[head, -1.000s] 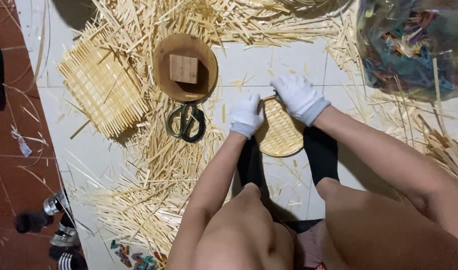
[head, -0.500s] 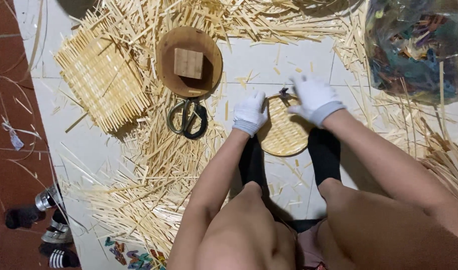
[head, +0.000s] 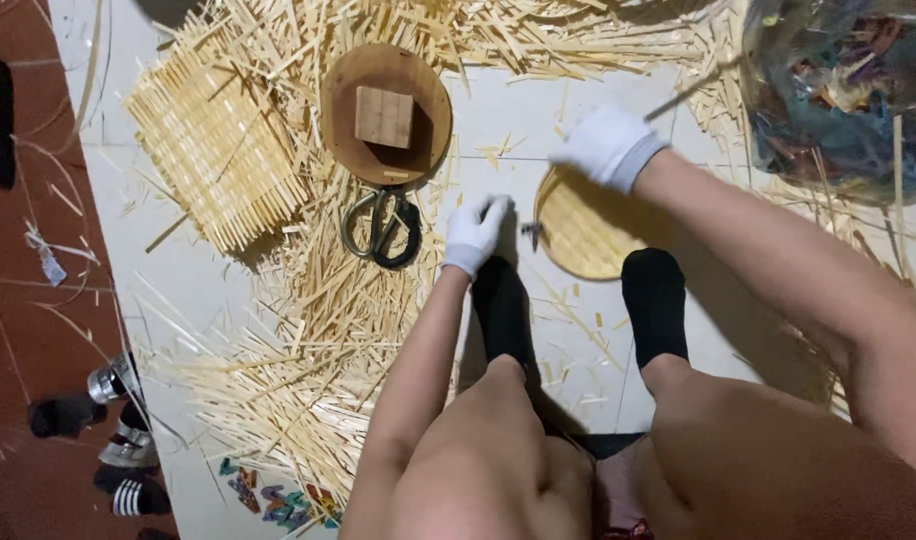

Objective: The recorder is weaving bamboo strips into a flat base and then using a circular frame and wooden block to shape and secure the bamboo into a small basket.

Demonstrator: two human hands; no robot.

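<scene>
Left hand (head: 475, 232), in a white glove, rests with fingers loosely curled at the left edge of the round woven bamboo disc (head: 586, 228); whether its grip holds anything cannot be told. Right hand (head: 606, 145), also gloved, is raised over the disc's far edge, grip closed on a thin bamboo strip (head: 690, 89). The disc lies on the white tiled floor (head: 523, 115) between two black-socked feet. Left of it lie metal shears (head: 382, 228), a round wooden board with a block (head: 386, 113), and a square woven bamboo mat (head: 216, 150).

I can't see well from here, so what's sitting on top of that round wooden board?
A square wooden block sits on the round wooden board, near its middle. Scissors lie by its near edge. What is under the block is hidden.
</scene>
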